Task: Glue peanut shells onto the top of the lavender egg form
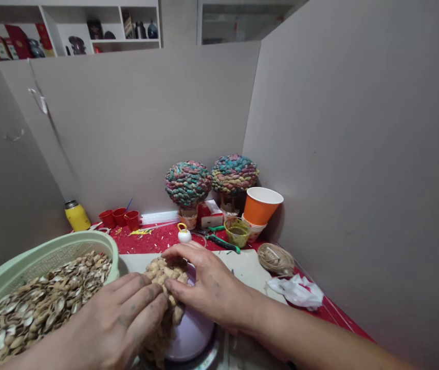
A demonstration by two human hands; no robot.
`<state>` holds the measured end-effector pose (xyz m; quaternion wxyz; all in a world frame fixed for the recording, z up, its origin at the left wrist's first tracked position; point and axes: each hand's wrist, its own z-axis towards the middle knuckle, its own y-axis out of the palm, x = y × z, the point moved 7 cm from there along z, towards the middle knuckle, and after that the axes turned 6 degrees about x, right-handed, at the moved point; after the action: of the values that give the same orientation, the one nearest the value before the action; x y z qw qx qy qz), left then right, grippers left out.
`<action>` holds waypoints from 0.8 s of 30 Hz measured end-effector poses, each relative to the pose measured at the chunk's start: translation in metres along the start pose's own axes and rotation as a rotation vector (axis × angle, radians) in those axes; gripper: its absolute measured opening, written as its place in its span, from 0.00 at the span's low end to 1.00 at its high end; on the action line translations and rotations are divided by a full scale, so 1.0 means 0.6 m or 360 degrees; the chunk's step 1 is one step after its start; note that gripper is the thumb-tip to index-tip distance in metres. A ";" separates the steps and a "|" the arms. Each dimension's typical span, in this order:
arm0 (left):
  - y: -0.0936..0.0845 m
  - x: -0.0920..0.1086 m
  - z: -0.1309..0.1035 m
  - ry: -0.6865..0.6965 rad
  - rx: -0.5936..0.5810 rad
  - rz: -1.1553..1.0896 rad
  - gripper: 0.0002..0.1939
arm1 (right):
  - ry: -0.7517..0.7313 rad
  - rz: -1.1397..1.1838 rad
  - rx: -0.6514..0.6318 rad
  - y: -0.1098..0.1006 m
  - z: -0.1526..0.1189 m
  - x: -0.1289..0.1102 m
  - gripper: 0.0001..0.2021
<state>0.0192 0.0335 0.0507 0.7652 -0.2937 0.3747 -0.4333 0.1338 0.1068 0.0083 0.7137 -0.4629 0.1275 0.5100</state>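
Tan peanut shells (162,271) form a rounded, bumpy layer low in the middle of the view, over a smooth pale purple bowl-like piece (192,336). My left hand (127,313) lies against the shells from the left, its fingers together and bent onto them. From the right my right hand (204,280) curves around the same cluster, thumb on the front and fingers over the top. Both palms and part of the shell layer are hidden. Beside my left hand stands a green basket (113,252) holding many loose shell halves (46,303).
Behind stand two colourful shell-covered trees (188,182), orange cups (261,208), a bowl of murky liquid (237,234) and green-handled pliers (223,242). Twine (276,258) and a white plastic bag (298,292) lie right. Red cups (119,218) and a yellow bottle (76,216) stand left. Grey partitions (146,128) enclose the table.
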 end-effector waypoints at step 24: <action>0.133 -0.073 -0.101 -0.2266 0.0157 -0.1822 0.29 | 0.0096 0.0086 -0.0018 0.002 -0.009 0.000 0.17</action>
<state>-0.0104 0.1010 -0.0302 0.4954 -0.5995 -0.4074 -0.4787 0.1343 0.1029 0.0048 0.6929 -0.4784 0.1584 0.5157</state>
